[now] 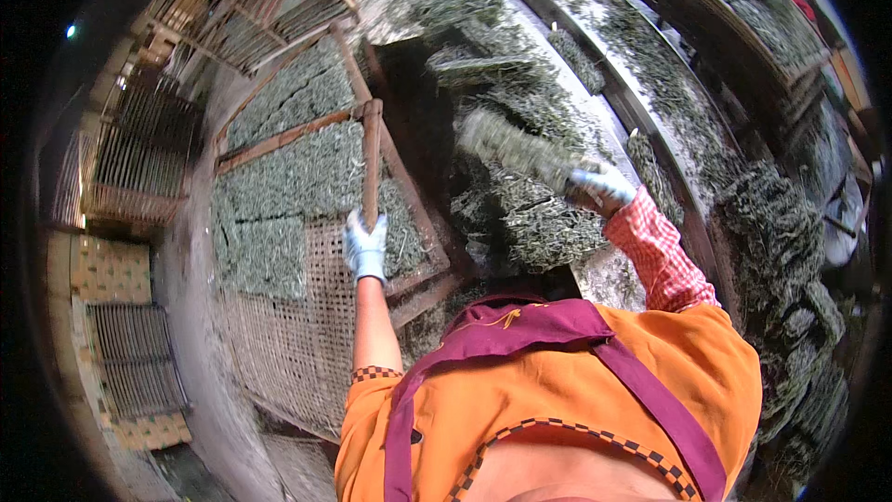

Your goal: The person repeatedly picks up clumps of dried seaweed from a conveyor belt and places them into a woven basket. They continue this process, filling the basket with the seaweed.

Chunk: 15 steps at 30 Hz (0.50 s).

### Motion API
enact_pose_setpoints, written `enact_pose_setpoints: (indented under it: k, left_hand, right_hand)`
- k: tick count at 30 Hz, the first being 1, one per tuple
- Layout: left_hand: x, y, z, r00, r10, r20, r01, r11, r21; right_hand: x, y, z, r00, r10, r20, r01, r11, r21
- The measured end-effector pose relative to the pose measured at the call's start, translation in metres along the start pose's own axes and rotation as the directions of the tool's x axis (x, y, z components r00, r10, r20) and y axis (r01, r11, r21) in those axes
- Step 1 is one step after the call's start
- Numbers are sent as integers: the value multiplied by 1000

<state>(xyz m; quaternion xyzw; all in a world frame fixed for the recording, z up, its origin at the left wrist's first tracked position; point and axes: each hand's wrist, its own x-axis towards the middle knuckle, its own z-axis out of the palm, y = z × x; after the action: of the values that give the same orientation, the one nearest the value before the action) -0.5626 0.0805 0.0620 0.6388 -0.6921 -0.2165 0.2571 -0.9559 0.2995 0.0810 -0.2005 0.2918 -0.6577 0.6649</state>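
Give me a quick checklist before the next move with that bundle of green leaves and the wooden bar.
1. Left hand grip on the wooden bar: ok, gloved fingers wrapped around its lower end.
2. Right hand hold on the leaf bundle: ok, closed on one end, bundle lifted and blurred.
3. Free space on the woven tray: ok, the near part is bare mesh; the far part carries a leaf layer.
4. Tray frame steady: cannot tell.
5. Leaf pile under the right hand within reach: ok.
6. Gloves intact: cannot tell, too small to judge.
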Motion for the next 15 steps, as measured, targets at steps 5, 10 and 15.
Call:
enact_pose_setpoints:
  k: [5,10,15]
  left_hand:
    - [-3,-33,9,997,-60,-46,75,809,582]
    - [0,-23,-2,992,-128,12,103,850,517]
    - [-26,-35,-25,979,-191,69,129,848,515]
  right_hand:
    - [-2,-56,-65,848,-299,-437,303,951,-63]
    - [75,-122,-131,691,-283,-665,206,959,-194]
    - [130,-102,-84,779,-559,-282,235,679,-696]
